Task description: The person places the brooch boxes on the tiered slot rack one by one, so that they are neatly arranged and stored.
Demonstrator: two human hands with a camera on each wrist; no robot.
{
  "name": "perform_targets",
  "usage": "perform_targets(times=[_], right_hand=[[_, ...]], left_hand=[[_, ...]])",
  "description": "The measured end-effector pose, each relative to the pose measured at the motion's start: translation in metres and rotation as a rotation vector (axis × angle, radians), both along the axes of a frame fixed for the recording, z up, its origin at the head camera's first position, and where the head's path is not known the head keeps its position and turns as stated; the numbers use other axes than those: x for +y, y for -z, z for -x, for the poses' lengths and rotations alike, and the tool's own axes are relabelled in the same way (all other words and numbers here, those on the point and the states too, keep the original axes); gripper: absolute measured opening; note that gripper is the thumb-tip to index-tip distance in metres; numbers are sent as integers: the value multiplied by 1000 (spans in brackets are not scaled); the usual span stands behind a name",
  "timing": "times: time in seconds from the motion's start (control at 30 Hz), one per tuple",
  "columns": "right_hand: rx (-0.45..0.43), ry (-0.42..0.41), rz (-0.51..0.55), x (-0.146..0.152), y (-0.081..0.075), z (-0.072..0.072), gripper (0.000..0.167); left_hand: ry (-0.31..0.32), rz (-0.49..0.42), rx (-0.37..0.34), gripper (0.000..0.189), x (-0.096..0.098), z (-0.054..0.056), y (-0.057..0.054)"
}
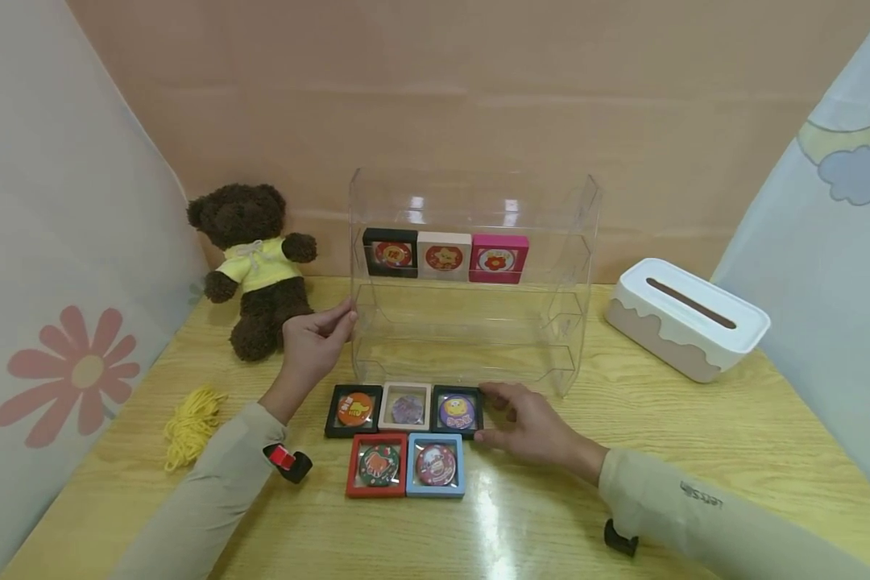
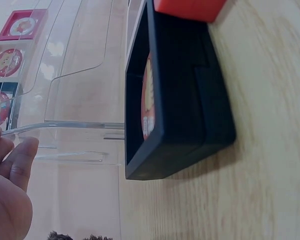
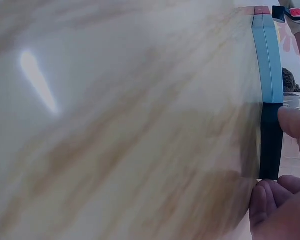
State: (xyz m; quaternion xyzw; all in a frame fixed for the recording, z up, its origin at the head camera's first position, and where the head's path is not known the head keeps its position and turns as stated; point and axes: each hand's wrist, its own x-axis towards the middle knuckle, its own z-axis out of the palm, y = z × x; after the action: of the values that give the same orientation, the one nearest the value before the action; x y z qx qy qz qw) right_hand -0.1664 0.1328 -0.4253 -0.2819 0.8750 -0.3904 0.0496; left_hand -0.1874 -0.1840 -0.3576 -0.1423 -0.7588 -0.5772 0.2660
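My left hand [image 1: 315, 342] pinches the left side edge of a clear acrylic display rack [image 1: 471, 192]. Three framed badges stand in a row on the rack: a black one [image 1: 370, 267], a white one [image 1: 444, 272] and a pink one [image 1: 521, 274]. My right hand [image 1: 529, 425] grips the right end of a black-framed purple badge [image 1: 457, 412] on the table, with thumb and fingers at its corners. Left of that badge lie a white-framed badge [image 1: 408, 408] and a black-framed orange badge [image 1: 354, 409]. The orange one looms large in the left wrist view.
A red-framed badge [image 1: 379, 465] and a light blue-framed badge [image 1: 436, 465] lie nearest me. The brown teddy bear [image 1: 239, 213] leans at the back left, behind a bundle of yellow yarn [image 1: 194, 423]. To the rack's right stands a tissue box [image 1: 670, 334].
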Motion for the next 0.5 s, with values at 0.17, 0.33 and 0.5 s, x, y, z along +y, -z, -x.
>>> perform_targets(times=[0.17,0.33,0.5], right_hand=[[-3,20,4,-2,-1,-2,66],[-21,62,39,-7,0,-4,63],[-31,103,32,-10,2,-8,65]], left_hand=[[13,-10,1,21,0,2,1],[0,-1,-22,21,-1,2,2],[-13,16,-22,21,-1,0,2]])
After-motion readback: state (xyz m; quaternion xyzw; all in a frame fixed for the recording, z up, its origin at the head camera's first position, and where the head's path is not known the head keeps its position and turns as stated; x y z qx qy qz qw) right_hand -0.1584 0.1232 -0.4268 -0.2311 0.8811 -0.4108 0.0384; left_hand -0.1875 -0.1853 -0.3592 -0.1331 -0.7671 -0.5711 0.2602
